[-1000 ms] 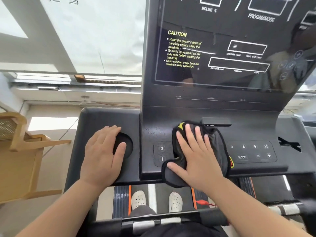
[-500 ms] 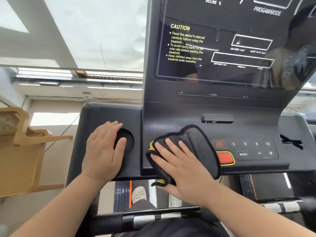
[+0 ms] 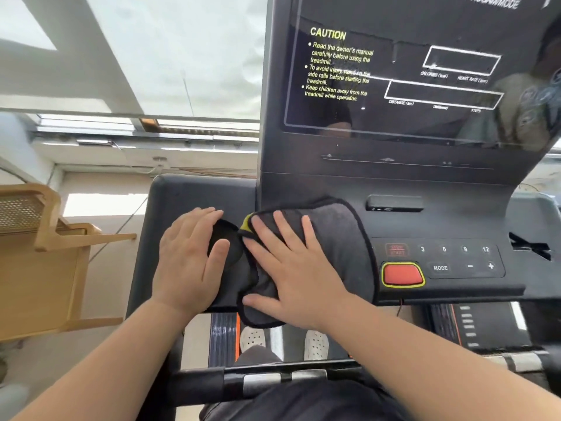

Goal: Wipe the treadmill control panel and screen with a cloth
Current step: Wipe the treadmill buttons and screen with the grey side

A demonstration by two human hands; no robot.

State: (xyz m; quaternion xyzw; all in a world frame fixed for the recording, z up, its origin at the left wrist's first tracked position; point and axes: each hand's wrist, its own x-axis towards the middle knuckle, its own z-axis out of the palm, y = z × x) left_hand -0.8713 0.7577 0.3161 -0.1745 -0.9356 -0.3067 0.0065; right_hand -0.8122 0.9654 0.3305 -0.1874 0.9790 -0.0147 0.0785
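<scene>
My right hand (image 3: 291,271) lies flat, fingers spread, pressing a dark grey cloth (image 3: 343,238) with a yellow tag onto the left part of the treadmill control panel (image 3: 455,226). The cloth hides the left buttons and hangs over the panel's front edge. My left hand (image 3: 188,256) rests palm down on the left side tray, partly over a round cup recess (image 3: 226,244), touching the cloth's edge. The glossy black screen (image 3: 425,71) with yellow CAUTION text rises behind.
A red stop button (image 3: 402,274), MODE and speed keys (image 3: 455,258) show right of the cloth. A wooden chair (image 3: 39,256) stands at the left. A handlebar (image 3: 273,378) crosses below, with white shoes (image 3: 252,340) on the belt.
My right hand has slid the cloth leftward across the panel, from its middle to its left end, uncovering the red button. My left hand has stayed on the tray.
</scene>
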